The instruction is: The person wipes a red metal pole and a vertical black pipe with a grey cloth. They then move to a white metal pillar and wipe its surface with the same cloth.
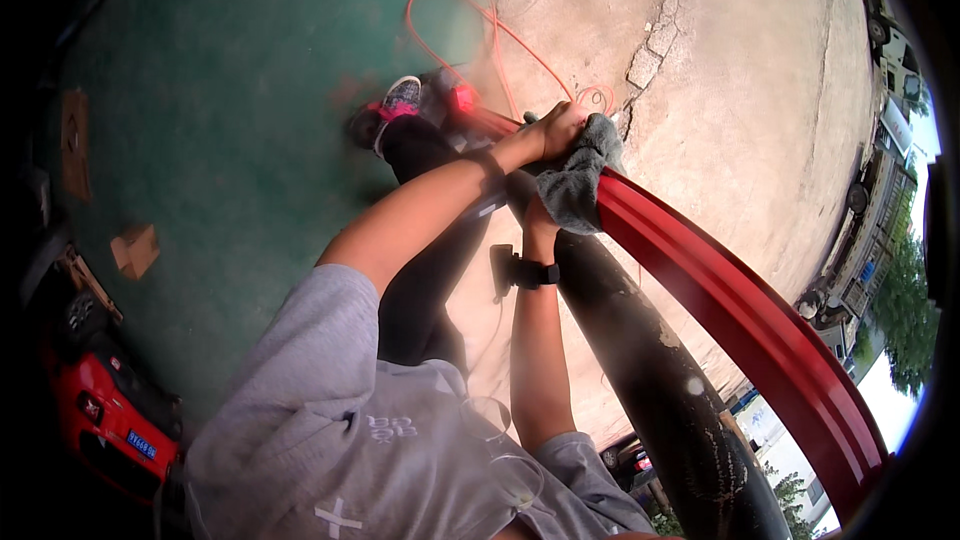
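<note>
My left hand [563, 128] is closed, its fingers curled at the upper end of a grey cloth [580, 180]. The cloth is draped across a long red metal beam [730, 310], which runs from my hands down to the lower right. From below, my right hand [541, 212] reaches into the cloth's lower part, its fingers mostly hidden by the fabric. A black strap with a small device [520, 270] sits on my right wrist. Under the beam, beside my right forearm, slants a thick dark pipe [640, 340] with worn, peeling patches.
An orange hose [492, 15] lies looped on the floor ahead. My shoe [402, 98] rests near a blurred red object [462, 97]. A cardboard box [134, 250] and a red car [105, 410] are on the left. Cracked concrete [760, 90] meets the green floor [250, 90]; parked vehicles [865, 220] line the right.
</note>
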Action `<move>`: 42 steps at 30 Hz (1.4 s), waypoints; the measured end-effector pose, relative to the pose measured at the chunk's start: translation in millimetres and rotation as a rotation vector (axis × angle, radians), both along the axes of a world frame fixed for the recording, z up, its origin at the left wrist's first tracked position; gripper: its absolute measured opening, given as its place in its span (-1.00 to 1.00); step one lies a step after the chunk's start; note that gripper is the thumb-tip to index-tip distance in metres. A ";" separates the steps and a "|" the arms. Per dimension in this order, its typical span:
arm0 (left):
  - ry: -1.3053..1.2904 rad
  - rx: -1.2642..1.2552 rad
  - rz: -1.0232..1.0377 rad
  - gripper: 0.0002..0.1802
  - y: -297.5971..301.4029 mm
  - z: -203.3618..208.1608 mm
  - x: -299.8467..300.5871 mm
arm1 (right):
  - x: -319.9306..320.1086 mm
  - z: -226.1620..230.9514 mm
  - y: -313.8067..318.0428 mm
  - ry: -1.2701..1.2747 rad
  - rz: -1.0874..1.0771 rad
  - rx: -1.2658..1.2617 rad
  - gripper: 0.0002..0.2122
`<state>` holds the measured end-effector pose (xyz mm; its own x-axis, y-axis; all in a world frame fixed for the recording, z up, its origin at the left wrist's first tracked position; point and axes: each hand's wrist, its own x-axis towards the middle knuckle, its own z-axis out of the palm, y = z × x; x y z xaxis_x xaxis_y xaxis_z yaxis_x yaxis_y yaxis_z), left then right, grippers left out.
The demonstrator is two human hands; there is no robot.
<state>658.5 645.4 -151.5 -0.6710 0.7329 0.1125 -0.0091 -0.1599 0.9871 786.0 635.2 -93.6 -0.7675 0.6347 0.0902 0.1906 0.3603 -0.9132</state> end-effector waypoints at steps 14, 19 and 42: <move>0.023 -0.255 -0.112 -0.71 -8.6 1.6 4.1 | 49.2 -86.8 40.1 -0.125 -0.055 0.299 -0.53; 0.058 -0.306 -0.105 -0.75 -6.5 -9.7 -2.5 | 47.5 -112.1 37.3 -0.190 -0.079 0.451 -0.53; -0.029 -0.135 -0.071 -0.40 9.9 -46.4 1.2 | 114.7 -196.6 35.0 -0.581 -0.101 0.888 -0.71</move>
